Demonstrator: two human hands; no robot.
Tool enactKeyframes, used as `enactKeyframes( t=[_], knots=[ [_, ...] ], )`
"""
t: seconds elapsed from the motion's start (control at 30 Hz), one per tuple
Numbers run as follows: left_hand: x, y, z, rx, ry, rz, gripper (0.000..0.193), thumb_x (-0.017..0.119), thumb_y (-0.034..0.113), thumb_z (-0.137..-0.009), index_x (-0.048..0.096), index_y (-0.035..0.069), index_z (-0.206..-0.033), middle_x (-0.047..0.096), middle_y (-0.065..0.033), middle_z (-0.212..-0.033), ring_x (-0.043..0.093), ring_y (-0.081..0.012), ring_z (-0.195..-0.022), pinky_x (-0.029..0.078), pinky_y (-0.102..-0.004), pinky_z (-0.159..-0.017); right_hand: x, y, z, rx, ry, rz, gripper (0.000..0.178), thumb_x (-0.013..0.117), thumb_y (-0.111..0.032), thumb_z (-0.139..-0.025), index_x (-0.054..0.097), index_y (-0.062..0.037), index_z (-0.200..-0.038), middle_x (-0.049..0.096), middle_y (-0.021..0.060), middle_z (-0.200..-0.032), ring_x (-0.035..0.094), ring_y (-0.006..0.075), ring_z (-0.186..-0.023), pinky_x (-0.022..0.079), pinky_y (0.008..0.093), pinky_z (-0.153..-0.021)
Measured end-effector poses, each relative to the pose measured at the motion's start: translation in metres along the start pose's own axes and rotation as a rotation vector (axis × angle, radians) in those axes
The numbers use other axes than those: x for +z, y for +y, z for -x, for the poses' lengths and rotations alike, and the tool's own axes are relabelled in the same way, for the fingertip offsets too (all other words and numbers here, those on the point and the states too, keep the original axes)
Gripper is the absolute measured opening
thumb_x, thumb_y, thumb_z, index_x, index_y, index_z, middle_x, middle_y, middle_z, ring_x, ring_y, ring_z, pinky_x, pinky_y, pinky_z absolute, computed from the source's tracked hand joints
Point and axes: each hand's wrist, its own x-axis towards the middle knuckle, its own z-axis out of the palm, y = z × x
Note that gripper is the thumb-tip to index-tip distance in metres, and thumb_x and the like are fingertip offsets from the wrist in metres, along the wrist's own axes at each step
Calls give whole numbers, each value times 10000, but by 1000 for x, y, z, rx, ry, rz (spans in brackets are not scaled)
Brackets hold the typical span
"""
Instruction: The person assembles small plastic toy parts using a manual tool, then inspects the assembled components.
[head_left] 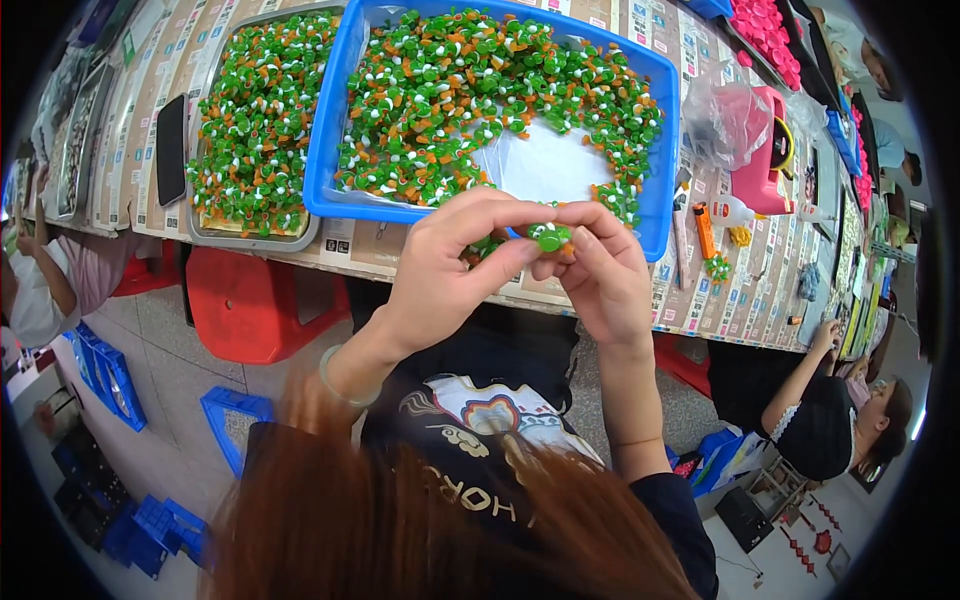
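A small green plastic figure (549, 236) with white and orange parts is pinched between both hands, just over the near edge of a blue tray (320, 165). My left hand (445, 262) grips it from the left between thumb and fingers. From the right, my right hand (608, 275) closes on it with thumb and fingertips. More small green pieces show behind my left fingers. The tray holds a heap of similar green, orange and white figures (420, 120), with a bare white liner (548, 165) showing near its middle.
Left of the blue tray stands a metal tray (300, 238) full of like figures, beside a black phone (171, 150). Rightward are a pink container (755, 180), a clear plastic bag (725, 120), an orange-handled tool (704, 232) and a small bottle (731, 211). A red stool (245, 305) stands below. Another person (830, 420) sits at right.
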Motion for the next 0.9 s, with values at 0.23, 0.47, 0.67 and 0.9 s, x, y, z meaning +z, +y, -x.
enactKeyframes(
  t=[0.23,0.47,0.67,0.9],
  knots=[
    [5,1,3,29,24,51,283,584,16,-720,570,34,-1002,541,-65,-865,512,-114,-695,420,-223,-571,8,6,4,-198,149,-3,131,492,-36,-818,478,26,-933,569,114,-854,573,159,-748,456,259,-698],
    [4,4,0,-189,-42,378,282,557,7,-751,553,23,-1033,493,-39,-860,486,-46,-592,397,-161,-439,10,1,9,-196,134,4,122,497,-52,-821,479,27,-913,573,119,-809,583,176,-713,465,268,-671],
    [6,-2,0,-304,-55,546,292,546,12,-761,544,21,-1053,477,-40,-881,481,-49,-594,408,-165,-451,8,-1,9,-167,109,-40,133,502,-58,-819,479,27,-919,573,116,-807,581,175,-694,468,266,-658],
    [6,-8,-3,-152,-60,439,321,522,12,-772,527,34,-1092,486,-48,-978,485,-47,-620,413,-161,-463,12,-5,11,-303,200,195,150,498,-31,-814,485,36,-948,575,108,-838,581,173,-757,472,273,-686]
  ],
)
